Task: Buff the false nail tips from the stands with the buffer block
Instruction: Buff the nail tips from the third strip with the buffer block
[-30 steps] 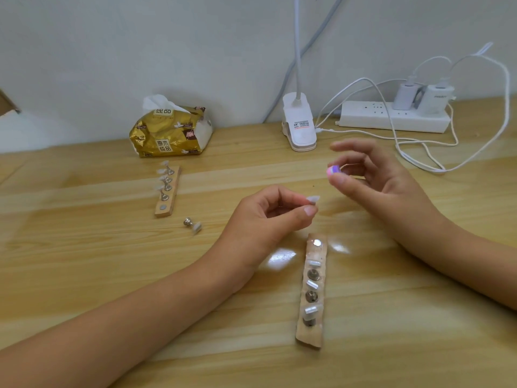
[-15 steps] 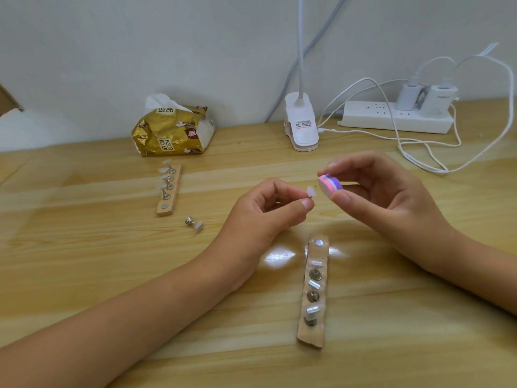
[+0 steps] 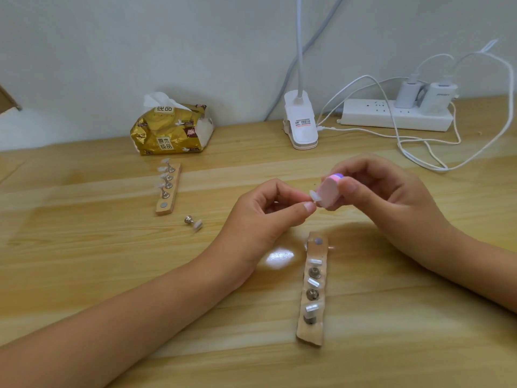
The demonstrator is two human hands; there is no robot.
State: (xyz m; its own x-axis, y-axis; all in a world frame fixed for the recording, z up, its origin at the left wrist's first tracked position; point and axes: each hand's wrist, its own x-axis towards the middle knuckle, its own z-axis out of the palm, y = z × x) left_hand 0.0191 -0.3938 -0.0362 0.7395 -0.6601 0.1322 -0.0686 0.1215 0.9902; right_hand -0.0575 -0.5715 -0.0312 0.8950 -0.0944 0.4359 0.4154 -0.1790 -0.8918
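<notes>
At the centre of the frame, a person's two hands meet above a pale wooden table (image 3: 84, 247). The left hand (image 3: 265, 217) pinches the stem of a small clear false nail tip (image 3: 315, 195) between thumb and forefinger, so the tip pokes out to the right with its surface exposed. The right hand (image 3: 391, 203) curls its thumb and fingers round a small pink buffer block with a purple stripe (image 3: 330, 191). Its flat pink face is turned against the tip and looks to be touching it, likely for rubbing.

Just below the hands lies a narrow wooden stand (image 3: 313, 292), running toward the lower edge. It carries three more clear tips on metal pins, and its top slot is vacant. A second wooden stand (image 3: 168, 191), left of centre, holds several tips upright. One loose metal pin with a tip (image 3: 193, 222) lies on its side just beside it.

Along the wall at the top sit a gold tissue pack (image 3: 172, 130), a white clip lamp base (image 3: 300, 121) and a white power strip (image 3: 391, 116) with chargers and cables.
</notes>
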